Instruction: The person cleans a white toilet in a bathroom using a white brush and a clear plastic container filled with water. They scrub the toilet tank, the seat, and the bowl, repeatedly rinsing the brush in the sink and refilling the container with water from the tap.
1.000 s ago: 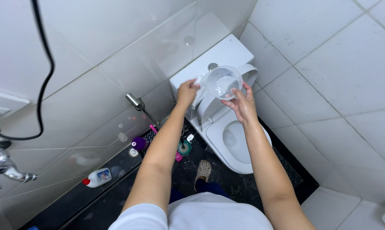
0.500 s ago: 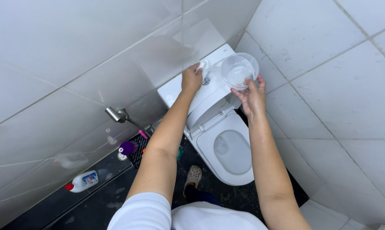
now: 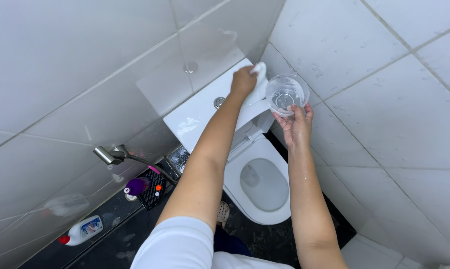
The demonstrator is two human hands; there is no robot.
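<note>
L hand: fingers closed on a white cloth, pressed on the toilet tank top, far end, approx 12 o'clock. R hand: fingers curled under a clear plastic bowl, held in air at 1 o'clock, just beside cloth. Flush button near L wrist. Toilet below, lid up. Floor at 8 o'clock: white bottle w/ red cap; sprayer on wall.

Glossy white wall tiles mirror the glossy white ceramic cistern. A soft white cloth rests on the cistern lid. The bowl is clear, thin, shiny plastic, wet inside. The toilet seat is smooth white plastic. A spray nozzle is polished metal. The floor is dark, wet stone.
</note>
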